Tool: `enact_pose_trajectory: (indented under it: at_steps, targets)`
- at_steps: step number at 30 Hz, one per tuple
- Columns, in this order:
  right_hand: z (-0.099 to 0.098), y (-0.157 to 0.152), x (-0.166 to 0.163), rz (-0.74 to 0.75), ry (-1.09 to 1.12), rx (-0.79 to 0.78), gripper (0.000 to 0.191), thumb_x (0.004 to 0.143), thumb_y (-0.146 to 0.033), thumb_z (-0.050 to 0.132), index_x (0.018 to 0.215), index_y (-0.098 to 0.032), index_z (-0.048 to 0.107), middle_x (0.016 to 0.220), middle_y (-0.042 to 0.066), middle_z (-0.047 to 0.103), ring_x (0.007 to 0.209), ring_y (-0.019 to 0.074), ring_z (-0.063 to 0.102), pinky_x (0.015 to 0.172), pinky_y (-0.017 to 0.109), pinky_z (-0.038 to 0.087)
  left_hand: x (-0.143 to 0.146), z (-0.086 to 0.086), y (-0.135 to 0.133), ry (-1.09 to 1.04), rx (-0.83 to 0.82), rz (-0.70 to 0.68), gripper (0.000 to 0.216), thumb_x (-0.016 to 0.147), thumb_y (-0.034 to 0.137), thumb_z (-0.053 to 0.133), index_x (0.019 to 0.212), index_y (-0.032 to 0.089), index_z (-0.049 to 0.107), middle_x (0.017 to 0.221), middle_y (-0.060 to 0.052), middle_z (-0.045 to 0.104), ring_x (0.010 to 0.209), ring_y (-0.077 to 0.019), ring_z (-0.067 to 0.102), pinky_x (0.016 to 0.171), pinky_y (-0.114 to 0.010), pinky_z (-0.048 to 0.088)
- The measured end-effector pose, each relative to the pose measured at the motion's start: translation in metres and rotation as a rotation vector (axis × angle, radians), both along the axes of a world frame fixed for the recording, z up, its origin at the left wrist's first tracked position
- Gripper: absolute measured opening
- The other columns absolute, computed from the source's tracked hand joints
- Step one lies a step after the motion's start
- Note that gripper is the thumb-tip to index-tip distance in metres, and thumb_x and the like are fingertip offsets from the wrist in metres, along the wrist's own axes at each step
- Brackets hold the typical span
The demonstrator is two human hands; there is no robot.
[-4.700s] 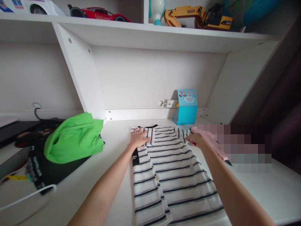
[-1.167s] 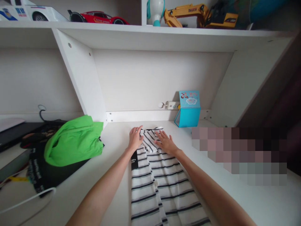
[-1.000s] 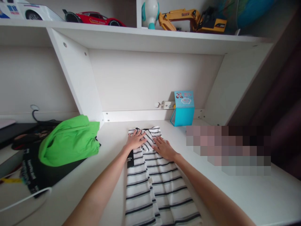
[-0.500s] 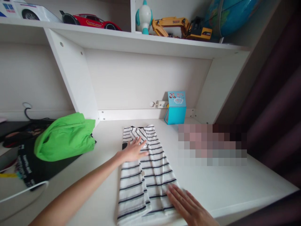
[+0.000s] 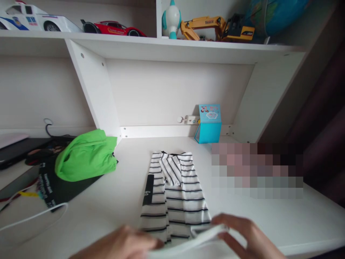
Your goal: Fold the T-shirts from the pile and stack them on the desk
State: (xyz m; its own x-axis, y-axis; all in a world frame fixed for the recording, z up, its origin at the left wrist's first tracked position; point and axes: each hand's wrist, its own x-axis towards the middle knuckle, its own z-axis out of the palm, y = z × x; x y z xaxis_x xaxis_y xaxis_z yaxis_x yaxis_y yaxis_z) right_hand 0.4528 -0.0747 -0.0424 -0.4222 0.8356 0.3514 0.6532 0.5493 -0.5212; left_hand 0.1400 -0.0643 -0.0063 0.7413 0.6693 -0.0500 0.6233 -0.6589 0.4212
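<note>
A white shirt with black stripes [image 5: 175, 201] lies folded lengthwise on the desk, its collar end toward the back wall and a black patch on its left side. Its near edge is raised off the desk. At the right corner of that edge, my right hand [image 5: 246, 233] pinches the cloth between thumb and fingers. My left hand [image 5: 121, 242], smeared by motion, is closed at the left end of the same edge; its fingertips are partly hidden.
Green cloth [image 5: 86, 156] is heaped over black clothing on the left, near a white cable [image 5: 35, 216]. A blue desk calendar [image 5: 209, 131] stands at the back. A pixelated patch covers things at right. Toys, including a yellow excavator [image 5: 218, 27], line the shelf above.
Both hands have left their flat positions on the shirt. They are now at its near edge, which has been lifted. The view has shifted a little.
</note>
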Motion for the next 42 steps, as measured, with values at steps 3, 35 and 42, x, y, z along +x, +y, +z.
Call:
enact_pose_trajectory:
  at_steps: [3, 35, 42]
  targets:
    - [0.033, 0.073, -0.003, -0.1, 0.004, -0.14, 0.023, 0.09, -0.034, 0.04, 0.093, -0.02, 0.057, 0.071, 0.0, 0.063, 0.064, 0.0141, 0.059, 0.056, 0.021, 0.044, 0.001, 0.033, 0.067, -0.068, -0.004, 0.179, 0.028, 0.087, 0.038, 0.044, 0.08, 0.019, 0.064, 0.062, 0.004, 0.057, 0.058, -0.0123, 0.052, 0.052, -0.019, 0.036]
    - [0.002, 0.208, -0.029, -0.639, 0.175, 0.1, 0.016, 0.082, -0.024, 0.044, 0.093, -0.017, 0.053, 0.085, 0.005, 0.062, 0.068, 0.0143, 0.055, 0.064, 0.023, 0.039, 0.012, -0.022, 0.256, -0.5, 0.177, 0.474, 0.028, 0.068, 0.025, 0.057, 0.095, 0.017, 0.059, 0.102, -0.004, 0.065, 0.092, -0.0187, 0.059, 0.081, -0.025, 0.043]
    - [0.065, 0.113, -0.053, -0.168, 0.26, 0.518, 0.003, 0.079, -0.018, 0.05, 0.08, -0.019, 0.053, 0.072, -0.001, 0.05, 0.061, 0.0108, 0.046, 0.057, 0.021, 0.038, -0.003, 0.017, 0.239, -0.692, 0.27, 0.39, 0.019, 0.071, 0.024, 0.053, 0.089, 0.018, 0.053, 0.107, -0.006, 0.062, 0.104, -0.0203, 0.056, 0.09, -0.032, 0.041]
